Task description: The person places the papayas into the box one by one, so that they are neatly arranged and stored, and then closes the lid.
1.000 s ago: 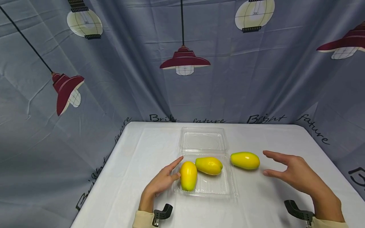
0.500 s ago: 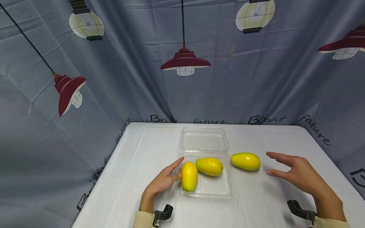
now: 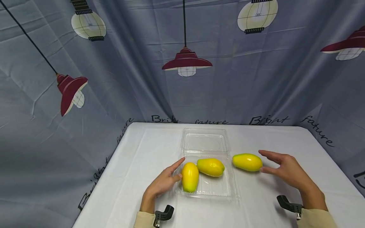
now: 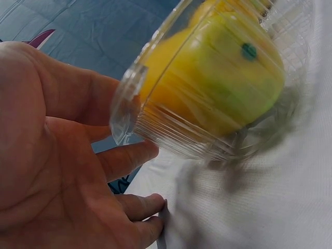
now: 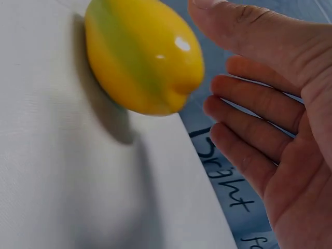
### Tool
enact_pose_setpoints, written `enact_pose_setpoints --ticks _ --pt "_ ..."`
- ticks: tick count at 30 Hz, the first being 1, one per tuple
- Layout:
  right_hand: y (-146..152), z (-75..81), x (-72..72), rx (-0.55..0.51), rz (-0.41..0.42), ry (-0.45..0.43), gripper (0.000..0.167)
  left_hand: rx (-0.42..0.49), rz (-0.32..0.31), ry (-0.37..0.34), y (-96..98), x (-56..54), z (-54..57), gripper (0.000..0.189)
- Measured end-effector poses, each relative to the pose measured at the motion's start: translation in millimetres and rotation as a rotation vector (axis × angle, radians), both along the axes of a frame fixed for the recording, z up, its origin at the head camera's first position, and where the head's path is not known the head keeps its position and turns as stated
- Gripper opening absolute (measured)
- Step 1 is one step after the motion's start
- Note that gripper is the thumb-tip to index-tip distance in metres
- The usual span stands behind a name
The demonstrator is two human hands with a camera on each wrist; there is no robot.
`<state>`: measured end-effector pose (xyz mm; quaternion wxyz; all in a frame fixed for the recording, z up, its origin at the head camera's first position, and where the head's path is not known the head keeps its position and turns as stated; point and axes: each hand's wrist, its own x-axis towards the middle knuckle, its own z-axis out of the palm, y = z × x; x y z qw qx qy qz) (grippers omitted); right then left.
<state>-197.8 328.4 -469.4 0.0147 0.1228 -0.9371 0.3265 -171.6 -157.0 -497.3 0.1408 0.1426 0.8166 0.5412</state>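
A clear plastic clamshell box (image 3: 218, 188) lies with its lid (image 3: 204, 142) folded back. Two glossy yellow fruits shaped like papayas sit inside: an upright-lying one (image 3: 190, 177) at the left and a crosswise one (image 3: 211, 167) behind it. My left hand (image 3: 161, 183) is at the box's left side, fingers extended, the thumb right at the rim; the box wall (image 4: 176, 124) shows close to its fingers in the left wrist view. A third papaya-like fruit (image 3: 247, 162) lies on the table right of the box. My right hand (image 3: 288, 169) is spread at its right end, thumb tip close to it.
A white-covered table (image 3: 151, 142) carries everything. Behind it and along the sides hangs a grey-blue curtain (image 3: 137, 79) with printed lamps and lettering. Each wrist wears a black mount (image 3: 163, 213).
My right hand drew slightly away to the right, then moved left to the end of the loose fruit. The left hand and the box stay put.
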Motion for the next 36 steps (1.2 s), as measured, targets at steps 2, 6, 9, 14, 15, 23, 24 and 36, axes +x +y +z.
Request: enact_pose_setpoints --ticks 2,6,9,14,15,23,24,36 --pt "-1.2 -3.8 -2.8 -0.016 0.010 -0.006 0.076 -0.001 0.002 0.001 -0.2 0.4 -0.2 0.070" --pt "-4.3 -11.7 -7.1 -0.025 0.018 -0.027 0.076 -0.005 0.001 0.006 -0.9 0.8 -0.7 0.071" --pt "-6.4 -18.1 -8.0 -0.027 0.009 -0.042 0.075 -0.005 -0.003 0.009 -0.5 0.9 -0.6 0.071" --pt "-8.3 -25.7 -6.7 -0.040 -0.019 -0.031 0.071 -0.004 -0.001 0.009 0.4 0.9 0.3 0.071" --pt "-8.2 -26.4 -6.1 -0.042 -0.025 -0.029 0.071 -0.004 -0.001 0.010 0.4 1.0 0.4 0.071" --pt "-5.2 -18.9 4.3 0.006 -0.044 0.010 0.071 0.001 0.005 -0.004 0.2 1.8 1.7 0.070" --pt "-5.2 -16.1 6.4 0.016 -0.046 0.018 0.071 0.003 0.006 -0.006 0.1 1.9 1.6 0.069" --pt "-18.5 33.4 32.1 0.053 -0.056 0.087 0.068 0.003 0.005 -0.009 0.3 1.3 0.8 0.068"
